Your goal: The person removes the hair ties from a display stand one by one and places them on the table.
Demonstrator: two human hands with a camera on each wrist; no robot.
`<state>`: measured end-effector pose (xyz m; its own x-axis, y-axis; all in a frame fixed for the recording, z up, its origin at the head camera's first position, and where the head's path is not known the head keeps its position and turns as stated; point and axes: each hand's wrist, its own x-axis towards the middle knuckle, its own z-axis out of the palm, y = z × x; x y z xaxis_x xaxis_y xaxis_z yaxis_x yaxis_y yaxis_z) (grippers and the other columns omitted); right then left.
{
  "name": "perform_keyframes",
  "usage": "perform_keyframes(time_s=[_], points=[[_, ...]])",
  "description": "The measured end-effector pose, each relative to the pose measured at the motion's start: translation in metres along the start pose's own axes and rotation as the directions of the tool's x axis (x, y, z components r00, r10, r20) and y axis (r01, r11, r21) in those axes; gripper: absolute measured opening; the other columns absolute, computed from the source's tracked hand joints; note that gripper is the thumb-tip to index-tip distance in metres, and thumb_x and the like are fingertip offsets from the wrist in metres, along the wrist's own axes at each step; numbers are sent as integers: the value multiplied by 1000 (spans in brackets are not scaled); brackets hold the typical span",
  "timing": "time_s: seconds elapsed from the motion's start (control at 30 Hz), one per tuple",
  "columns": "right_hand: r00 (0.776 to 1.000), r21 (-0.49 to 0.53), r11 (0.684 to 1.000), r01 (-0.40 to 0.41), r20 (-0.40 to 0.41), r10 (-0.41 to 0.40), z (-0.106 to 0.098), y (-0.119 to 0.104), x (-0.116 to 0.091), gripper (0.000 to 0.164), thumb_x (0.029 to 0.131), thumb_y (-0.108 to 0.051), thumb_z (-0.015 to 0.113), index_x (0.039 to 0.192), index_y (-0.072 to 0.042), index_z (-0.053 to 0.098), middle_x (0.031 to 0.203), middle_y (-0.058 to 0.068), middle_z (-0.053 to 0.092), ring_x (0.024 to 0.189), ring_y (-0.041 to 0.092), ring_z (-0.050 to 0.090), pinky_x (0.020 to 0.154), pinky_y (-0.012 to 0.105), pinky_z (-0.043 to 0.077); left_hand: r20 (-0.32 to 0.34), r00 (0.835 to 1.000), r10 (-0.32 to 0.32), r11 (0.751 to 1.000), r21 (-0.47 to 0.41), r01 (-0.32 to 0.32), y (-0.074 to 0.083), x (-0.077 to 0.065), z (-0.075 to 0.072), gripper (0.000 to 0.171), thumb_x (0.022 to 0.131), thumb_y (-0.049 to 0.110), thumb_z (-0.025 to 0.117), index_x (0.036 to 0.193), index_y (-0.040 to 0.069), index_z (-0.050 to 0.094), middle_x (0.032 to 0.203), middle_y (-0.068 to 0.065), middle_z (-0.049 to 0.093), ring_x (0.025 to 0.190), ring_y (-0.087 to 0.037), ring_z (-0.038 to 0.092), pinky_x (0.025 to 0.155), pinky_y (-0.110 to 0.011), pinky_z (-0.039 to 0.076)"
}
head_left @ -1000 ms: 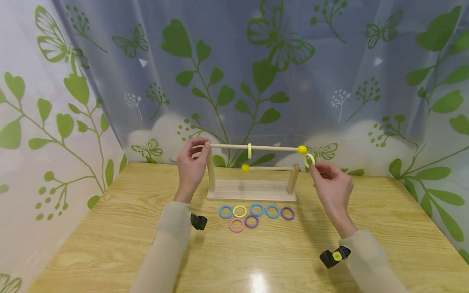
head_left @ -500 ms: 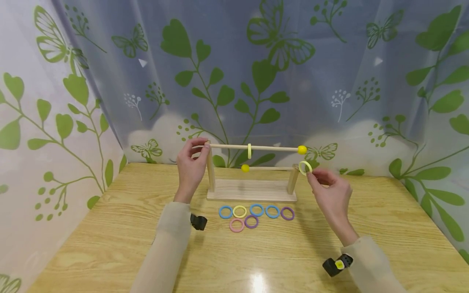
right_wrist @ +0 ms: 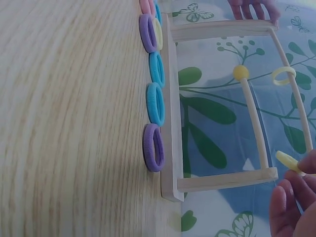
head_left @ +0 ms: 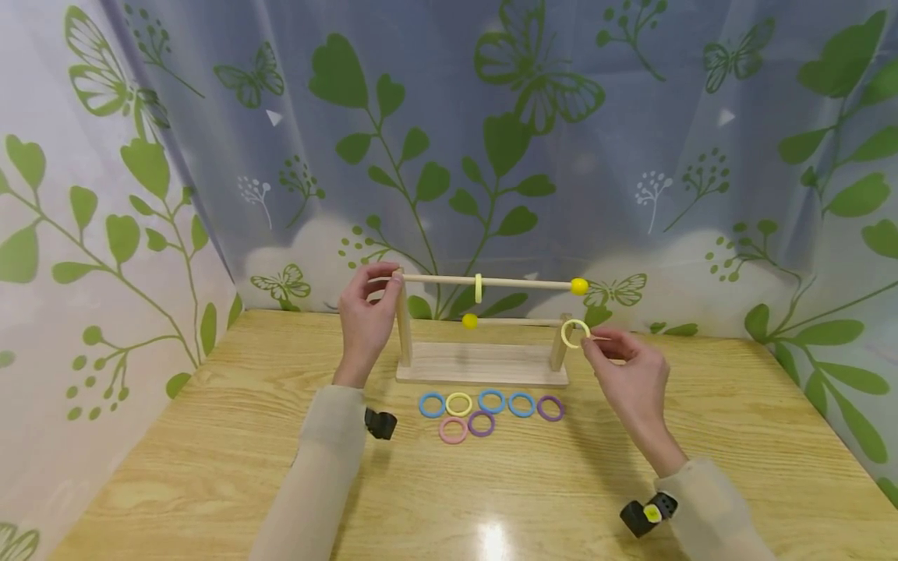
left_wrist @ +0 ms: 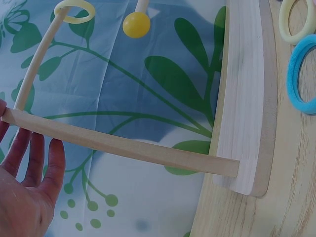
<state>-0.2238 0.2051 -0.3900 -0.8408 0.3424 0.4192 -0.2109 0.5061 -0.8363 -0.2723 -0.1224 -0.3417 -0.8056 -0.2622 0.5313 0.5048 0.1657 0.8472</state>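
Note:
A wooden stand (head_left: 484, 372) has two posts, each with a rod ending in a yellow ball. My left hand (head_left: 366, 319) holds the top of the left post (head_left: 403, 327) between thumb and fingers. One pale yellow hair tie (head_left: 479, 290) hangs around the upper rod (head_left: 526, 284). Between thumb and fingers, my right hand (head_left: 631, 378) pinches another yellow hair tie (right_wrist: 287, 161). In the head view this tie overlaps the right post's top, below the upper yellow ball (head_left: 578, 286); the right wrist view shows it close to the lower rod's fixed end.
Several hair ties lie before the base: blue (head_left: 522, 405), yellow (head_left: 459, 404), pink (head_left: 453, 430) and purple (head_left: 550, 408). The wooden table (head_left: 231, 452) meets a leaf-patterned curtain (head_left: 435, 117) behind the stand. Each wrist carries a small black camera (head_left: 380, 424).
My right hand has moved down and left with the yellow hair tie, from beside the upper ball to the right post's top. My left hand has stayed put.

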Motion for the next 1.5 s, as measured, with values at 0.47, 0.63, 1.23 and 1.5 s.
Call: perform_keyframes(time_s=[0.47,0.63,1.23,1.5], points=[[995,-23,999,34,89,-32,4,2,-6,13,90,-16,78,99,-7,80,86,9,80,67,-13,64,63,9,53,5,1000,7,1000,-2,-7,1,-1,0,20,99,5,63,116,-6,67,113,-26,66,101,-40,65,69,-10,50],[991,-62,997,49,129,-40,5,3,-10,13,90,-17,77,98,-7,80,87,13,80,67,-15,62,62,9,50,5,1000,6,1000,2,-6,0,-1,0,20,99,5,63,116,-6,67,113,-25,66,100,-38,65,69,-10,50],[938,-73,995,-65,335,86,7,8,-18,19,93,-21,75,106,-7,77,94,12,80,76,11,73,61,22,58,7,1000,-6,1000,-18,6,1,0,-1,20,99,4,64,115,-6,67,112,-26,66,99,-38,65,69,-11,51],[909,-49,990,-130,394,139,9,8,-20,21,93,-21,74,107,-5,77,94,11,80,78,19,75,63,30,61,10,1000,5,1000,-12,-5,1,0,-1,20,99,4,64,115,-6,67,112,-27,66,99,-38,65,69,-10,50]])
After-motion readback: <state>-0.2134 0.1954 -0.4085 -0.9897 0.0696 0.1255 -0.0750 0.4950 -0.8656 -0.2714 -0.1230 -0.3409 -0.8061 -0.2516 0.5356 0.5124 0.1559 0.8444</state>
